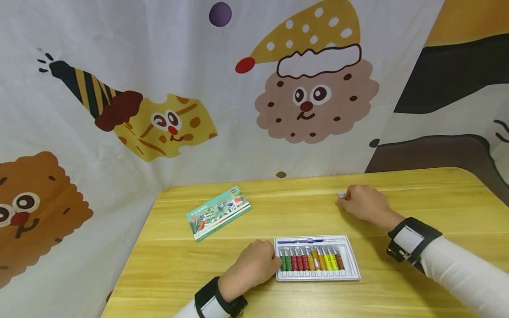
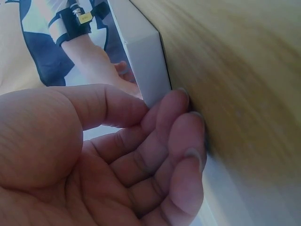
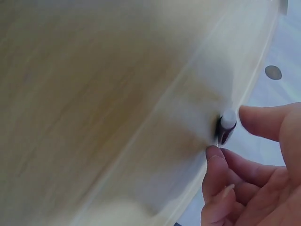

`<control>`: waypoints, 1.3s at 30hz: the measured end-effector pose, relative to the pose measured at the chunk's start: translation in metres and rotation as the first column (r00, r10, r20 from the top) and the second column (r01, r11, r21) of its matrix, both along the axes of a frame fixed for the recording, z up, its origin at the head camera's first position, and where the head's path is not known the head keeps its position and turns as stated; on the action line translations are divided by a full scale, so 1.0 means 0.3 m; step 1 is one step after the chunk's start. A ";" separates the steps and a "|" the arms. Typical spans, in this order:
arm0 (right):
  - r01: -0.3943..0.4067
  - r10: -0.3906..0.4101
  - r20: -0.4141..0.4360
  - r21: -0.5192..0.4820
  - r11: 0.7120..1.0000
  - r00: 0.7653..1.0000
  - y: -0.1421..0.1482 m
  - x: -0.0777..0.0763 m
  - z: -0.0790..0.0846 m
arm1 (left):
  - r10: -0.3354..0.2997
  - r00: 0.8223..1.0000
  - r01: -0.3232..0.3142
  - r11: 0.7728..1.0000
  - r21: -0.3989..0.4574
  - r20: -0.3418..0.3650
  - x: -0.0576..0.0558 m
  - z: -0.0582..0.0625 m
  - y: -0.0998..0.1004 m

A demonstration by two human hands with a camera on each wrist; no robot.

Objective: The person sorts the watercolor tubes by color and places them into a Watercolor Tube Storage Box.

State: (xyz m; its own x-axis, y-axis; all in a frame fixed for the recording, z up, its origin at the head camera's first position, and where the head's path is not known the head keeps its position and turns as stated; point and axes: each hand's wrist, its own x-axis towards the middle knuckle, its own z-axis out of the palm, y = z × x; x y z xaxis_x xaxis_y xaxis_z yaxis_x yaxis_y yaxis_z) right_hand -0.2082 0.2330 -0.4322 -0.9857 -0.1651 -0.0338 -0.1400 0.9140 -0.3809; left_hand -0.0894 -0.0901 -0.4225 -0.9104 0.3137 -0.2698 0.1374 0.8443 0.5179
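Note:
My left hand (image 1: 256,265) pinches the left edge of a white plastic tray (image 1: 353,260) between thumb and curled fingers; the tray's side wall (image 2: 143,52) shows in the left wrist view. Inside lie a row of paint tubes (image 1: 306,260) in greens, reds, oranges, yellows and brown, with a blue-handled paintbrush (image 1: 300,241) above them. Toward the back right, my right hand (image 1: 365,203) is around a small paint tube (image 3: 227,126) with a white cap and dark body. In the right wrist view its thumb stands apart from the tube, while its fingertips are close beside it.
A green illustrated paint box (image 1: 218,213) lies at an angle on the wooden table (image 1: 167,265), left of the tray. Behind the table hangs a white cloth (image 1: 234,154) printed with cartoon biscuits and cheese. Both wrists wear black straps.

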 end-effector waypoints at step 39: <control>0.029 0.062 0.209 -0.404 0.914 0.976 -0.083 0.326 0.130 | -0.006 1.000 0.006 1.000 0.017 0.002 0.001 -0.001 -0.004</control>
State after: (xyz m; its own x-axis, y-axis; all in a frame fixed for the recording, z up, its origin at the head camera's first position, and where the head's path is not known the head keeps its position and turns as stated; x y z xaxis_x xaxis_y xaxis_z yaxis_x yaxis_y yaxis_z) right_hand -0.1104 0.2081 -0.3933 -0.9595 -0.2252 -0.1695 -0.0280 0.6747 -0.7376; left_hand -0.0890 -0.0912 -0.4229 -0.9079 0.3234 -0.2667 0.1410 0.8348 0.5322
